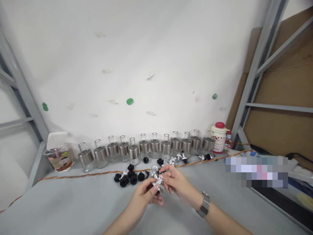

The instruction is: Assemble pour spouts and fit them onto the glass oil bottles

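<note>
My left hand (146,192) pinches a small silvery bottle spout (158,181) between thumb and fingers. My right hand (177,182) is closed on the same piece from the other side, its fingertips meeting the left ones. The fingers cover much of the spout, so its full shape is hidden. Just beyond the hands lie more silvery spouts (172,160), some with black parts. To the left of the hands is a loose group of black stoppers (124,181), one beside a silvery stem.
A row of glass bottles with metal sleeves (133,151) stands along the white wall. A twisted red-yellow wire (80,176) crosses the grey table (73,205). A plastic tub (60,160) is at left, a red-topped jar (218,138) at right. A blurred patch hides things farther right.
</note>
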Demonstrator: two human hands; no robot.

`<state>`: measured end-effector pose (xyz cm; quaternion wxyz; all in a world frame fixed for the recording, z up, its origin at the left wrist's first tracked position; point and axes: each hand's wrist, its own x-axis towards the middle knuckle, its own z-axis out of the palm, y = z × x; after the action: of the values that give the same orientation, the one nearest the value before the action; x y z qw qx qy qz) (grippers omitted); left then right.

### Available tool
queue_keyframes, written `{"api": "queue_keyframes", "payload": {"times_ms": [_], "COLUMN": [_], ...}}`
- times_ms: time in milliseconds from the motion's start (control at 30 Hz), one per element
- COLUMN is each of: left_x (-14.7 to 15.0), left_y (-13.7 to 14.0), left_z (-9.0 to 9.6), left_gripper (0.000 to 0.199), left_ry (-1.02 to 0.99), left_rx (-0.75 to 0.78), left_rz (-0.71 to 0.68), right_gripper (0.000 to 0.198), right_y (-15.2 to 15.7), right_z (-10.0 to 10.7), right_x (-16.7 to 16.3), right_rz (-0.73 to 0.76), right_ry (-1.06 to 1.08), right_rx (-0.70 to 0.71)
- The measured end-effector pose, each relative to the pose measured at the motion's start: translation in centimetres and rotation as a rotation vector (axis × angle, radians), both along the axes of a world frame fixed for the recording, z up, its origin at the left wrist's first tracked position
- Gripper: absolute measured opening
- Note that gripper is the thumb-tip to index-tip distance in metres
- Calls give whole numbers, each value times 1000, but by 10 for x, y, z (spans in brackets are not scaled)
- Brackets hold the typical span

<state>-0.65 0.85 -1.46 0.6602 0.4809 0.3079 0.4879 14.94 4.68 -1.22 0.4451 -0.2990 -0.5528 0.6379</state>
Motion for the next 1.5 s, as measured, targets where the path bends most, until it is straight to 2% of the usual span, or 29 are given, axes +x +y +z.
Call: {"api": "queue_keyframes", "payload": {"times_ms": [100,167,233,300,367,433,533,700,900,1067,1300,1500], "left_x": [1,2,4,5,4,2,0,1,-2,-3,-3,-4], "left_y": [-4,-7,-8,-7,-4,-1,1,3,8,11,14,14], "left_z": [6,11,15,17,17,17,16,14,7,-1,-5,-1], "left_gripper": [27,27,28,31,34,36,38,38,38,33,29,29], "left_ry": [15,13,1,-28,-43,-34,-11,-24,-24,117,191,224], "left_rx": [59,85,80,41,-12,-65,-118,-142,-174,-124,-184,-218], "left_rz": [12,49,100,166,252,332,385,356,372,387,431,444], "right_gripper": [41,44,48,46,28,9,18,16,11,11,28,25], "right_y": [1,4,11,19,26,31,34,36,37,36,38,38], "right_z": [0,2,5,6,5,0,-7,-16,-24,-26,-33,-32], "right_x": [-2,0,7,20,34,47,53,44,40,36,33,30], "right_rz": [18,-22,-137,-305,-422,-468,-438,-345,-358,-379,-375,-327], "right_ry": [-54,-101,-299,-636,-866,-999,-1106,-1146,-1156,-1096,-1021,-964], "right_rx": [3,47,136,265,359,411,459,524,507,508,457,380]}}
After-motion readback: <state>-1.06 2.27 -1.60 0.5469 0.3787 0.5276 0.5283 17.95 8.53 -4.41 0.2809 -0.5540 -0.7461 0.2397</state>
